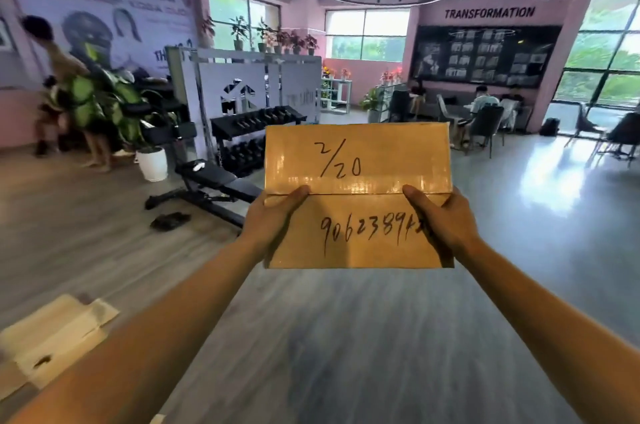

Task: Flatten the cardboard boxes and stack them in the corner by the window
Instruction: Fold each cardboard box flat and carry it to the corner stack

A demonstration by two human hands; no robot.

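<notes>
Item: one cardboard box [358, 195], brown, taped along the middle seam, marked "2/20" above and a run of digits below. Position: held up in front of me at arm's length, taped face toward me, well clear of the floor [346, 337], so I can look over the seam before breaking it down. Grip: my left hand [273, 219] clamps the left edge, thumb laid across the face by the tape; my right hand [440, 215] does the same on the right edge, fingers hidden behind. Condition: it appears still taped and not yet flattened, though its depth cannot be judged from this angle. Also listed: pale flattened cardboard [52, 337] on the floor at lower left, presumably awaiting stacking; tall windows [602, 53] at far right.
</notes>
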